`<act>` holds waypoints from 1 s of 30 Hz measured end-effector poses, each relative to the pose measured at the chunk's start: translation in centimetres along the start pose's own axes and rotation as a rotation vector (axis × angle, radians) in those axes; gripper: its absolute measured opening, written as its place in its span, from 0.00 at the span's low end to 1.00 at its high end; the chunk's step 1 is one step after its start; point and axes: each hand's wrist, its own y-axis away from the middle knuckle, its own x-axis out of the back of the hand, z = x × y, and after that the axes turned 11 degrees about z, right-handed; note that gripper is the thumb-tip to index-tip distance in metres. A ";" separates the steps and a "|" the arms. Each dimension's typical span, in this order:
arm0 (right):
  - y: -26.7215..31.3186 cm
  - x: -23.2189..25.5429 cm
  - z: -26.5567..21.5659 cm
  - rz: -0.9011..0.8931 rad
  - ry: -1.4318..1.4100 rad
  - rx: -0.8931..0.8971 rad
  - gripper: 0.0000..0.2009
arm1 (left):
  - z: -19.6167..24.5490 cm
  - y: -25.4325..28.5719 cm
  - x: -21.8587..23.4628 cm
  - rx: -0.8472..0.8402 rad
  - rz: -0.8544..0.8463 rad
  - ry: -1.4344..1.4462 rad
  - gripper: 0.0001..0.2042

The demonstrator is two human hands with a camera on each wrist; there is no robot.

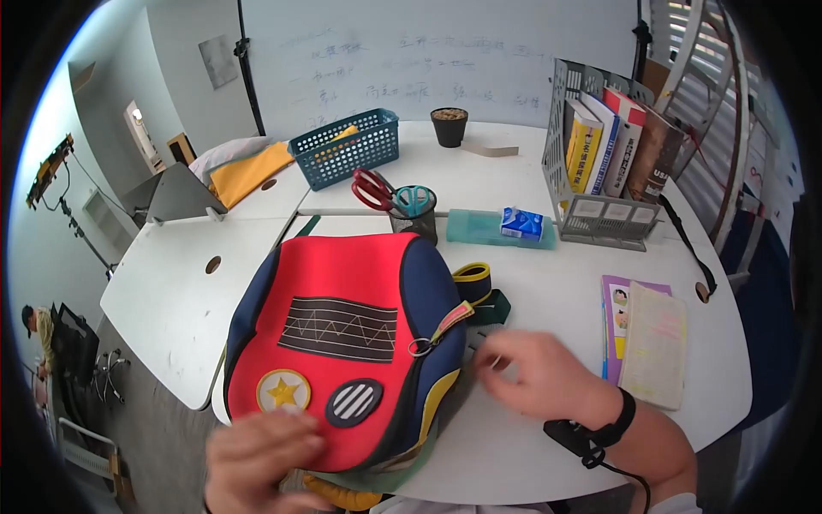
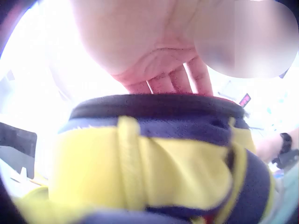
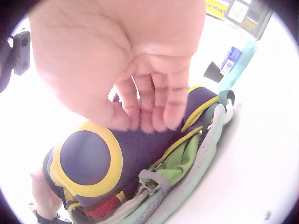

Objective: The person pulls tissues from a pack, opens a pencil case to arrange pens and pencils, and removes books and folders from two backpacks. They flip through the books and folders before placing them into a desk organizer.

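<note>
A red and navy child's backpack (image 1: 342,265) lies front side up on the white table, with a star patch (image 1: 283,391) and a striped patch (image 1: 354,403). My left hand (image 1: 261,454) is over its near end, fingers extended; in the left wrist view those fingers reach past the bag's dark edge (image 2: 154,100). Beside the bag's right side is my right hand (image 1: 535,373), fingers loosely bent. In the right wrist view its fingertips overlap the navy side panel (image 3: 135,144), and nothing shows between them. A zipper tag (image 1: 449,321) with a metal ring hangs on that side.
Behind the backpack stand a mesh pen cup (image 1: 415,224) with scissors, a teal case (image 1: 471,230) under a blue packet (image 1: 521,224), and a teal basket (image 1: 347,150). A grey book rack (image 1: 604,231) is at the back right, notebooks (image 1: 655,347) at the right.
</note>
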 end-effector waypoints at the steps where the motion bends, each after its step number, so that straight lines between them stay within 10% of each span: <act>1: 0.1 0.3 -0.4 0.203 -0.135 0.013 0.18 | -1.4 0.3 1.3 0.011 0.085 0.033 0.13; 3: -0.4 0.1 -1.1 0.422 -0.278 0.030 0.16 | -5.7 -1.0 2.7 0.730 0.365 0.047 0.14; 6: -2.2 -0.8 -2.1 0.723 -0.149 0.398 0.12 | -9.6 0.1 2.0 0.867 0.065 0.152 0.22; 12: -2.1 0.6 -2.2 0.529 -0.104 0.186 0.26 | -4.5 -4.4 2.7 0.400 -0.053 -0.182 0.30; 17: -4.0 1.5 -3.4 0.480 0.116 0.234 0.17 | -1.1 -10.7 4.1 0.271 -0.338 -0.053 0.30; 22: -4.3 1.0 -3.8 0.487 0.072 0.471 0.05 | 0.4 -11.1 2.3 0.218 -0.296 -0.041 0.31; 28: -2.5 -0.5 -8.3 0.685 -0.035 0.945 0.15 | 1.6 -12.0 -2.0 0.419 -0.453 0.181 0.27; 30: -2.5 -0.5 -8.2 0.635 -0.027 0.931 0.14 | -0.4 -11.6 -4.4 -0.011 -0.454 0.207 0.20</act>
